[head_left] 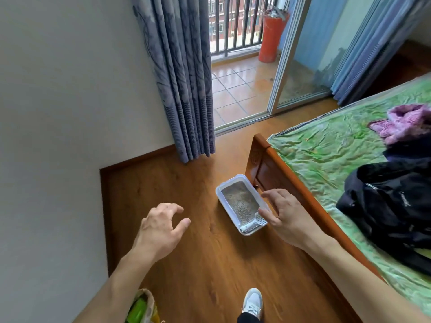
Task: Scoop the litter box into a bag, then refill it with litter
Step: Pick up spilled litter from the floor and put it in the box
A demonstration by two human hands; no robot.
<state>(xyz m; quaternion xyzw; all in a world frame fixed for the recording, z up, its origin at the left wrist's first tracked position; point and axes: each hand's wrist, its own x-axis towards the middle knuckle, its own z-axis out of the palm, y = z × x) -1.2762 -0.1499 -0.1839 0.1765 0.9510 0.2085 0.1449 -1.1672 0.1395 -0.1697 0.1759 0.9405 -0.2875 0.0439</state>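
A white plastic litter box [224, 183] with grey litter [240, 201] stands on the wooden floor beside the bed's footboard. A white slotted scoop [253, 223] lies in its near end. My right hand [284, 215] hovers in the air over the box's near right corner, fingers loosely spread, holding nothing. My left hand [161, 227] is raised to the left of the box, fingers loosely curled and empty. A bag [142, 308] with something green inside shows at the bottom edge by my left forearm.
A wooden bed [268, 169] with a green sheet, a black jacket [391, 208] and a purple cloth fills the right. A blue curtain [186, 94] hangs beside an open balcony door. The white wall closes in on the left. My shoe [252, 301] stands on the floor.
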